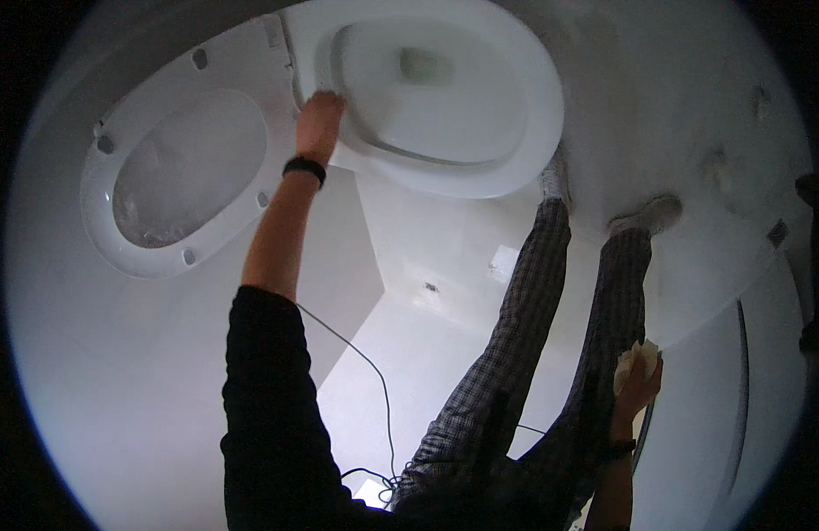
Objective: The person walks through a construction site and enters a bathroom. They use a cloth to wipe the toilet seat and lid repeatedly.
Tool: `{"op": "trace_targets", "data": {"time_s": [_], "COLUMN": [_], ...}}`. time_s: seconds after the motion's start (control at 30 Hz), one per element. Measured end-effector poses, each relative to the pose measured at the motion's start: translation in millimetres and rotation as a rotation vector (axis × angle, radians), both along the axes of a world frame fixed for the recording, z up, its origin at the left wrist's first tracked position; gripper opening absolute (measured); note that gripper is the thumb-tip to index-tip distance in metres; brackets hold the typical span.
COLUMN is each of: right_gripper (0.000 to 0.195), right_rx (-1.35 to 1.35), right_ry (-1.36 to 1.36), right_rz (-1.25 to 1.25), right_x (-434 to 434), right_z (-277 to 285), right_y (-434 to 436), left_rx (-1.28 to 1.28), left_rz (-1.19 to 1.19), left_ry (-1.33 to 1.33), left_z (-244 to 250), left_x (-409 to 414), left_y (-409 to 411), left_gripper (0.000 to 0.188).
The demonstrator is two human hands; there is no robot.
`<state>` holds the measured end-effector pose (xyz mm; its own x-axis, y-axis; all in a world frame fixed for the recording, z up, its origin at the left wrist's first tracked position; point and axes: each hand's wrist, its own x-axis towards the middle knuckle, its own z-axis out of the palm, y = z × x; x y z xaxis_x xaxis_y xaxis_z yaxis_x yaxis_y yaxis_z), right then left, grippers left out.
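My left hand (322,111) is at the hinge-side edge of a white toilet bowl (442,176), beside the raised toilet seat and lid (97,222). Its fingers are bent down and their tips are hidden, so I cannot tell whether they hold anything. Greenish water (426,66) lies at the bottom of the bowl. On the far right, low beside my leg, my right hand (638,388) holds a crumpled, pale yellowish cloth or paper wad (631,365). A dark band is on each wrist.
Both my shoes stand on the pale floor, one close to the bowl's front. A floor drain (430,287) and a whitish patch (504,263) show between wall and legs. A thin dark cable (383,378) hangs at lower centre. Walls rise to the left and below.
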<state>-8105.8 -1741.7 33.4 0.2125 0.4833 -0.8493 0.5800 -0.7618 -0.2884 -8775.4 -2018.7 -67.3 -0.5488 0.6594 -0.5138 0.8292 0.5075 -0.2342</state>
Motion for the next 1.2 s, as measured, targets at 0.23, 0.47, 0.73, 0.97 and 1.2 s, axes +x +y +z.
{"op": "trace_targets", "data": {"time_s": [0.23,0.47,0.73,0.97,1.2], "right_gripper": [0.02,0.022,0.029,0.034,0.03], "right_rx": [0.147,-0.127,0.079,0.236,-0.048], "right_ry": [-0.086,0.232,-0.221,-0.233,-0.081], "right_rz": [0.505,-0.123,0.62,1.053,0.496], "right_x": [-17,-7,-21,18,-14], "right_z": [4,1,7,-11,6], "right_y": [-1,6,0,-10,-2], "left_rx": [0.398,0.666,0.771,1.134,1.085], "left_rz": [0.818,0.965,1.116,1.449,1.31], "left_ry": [-0.036,0.117,0.199,-0.458,-0.003], "left_z": [6,5,-5,11,29], "left_x": [110,154,244,379,304], "left_y": [-6,-32,20,175,149], "left_gripper": [0.015,0.01,0.009,0.016,0.004]}}
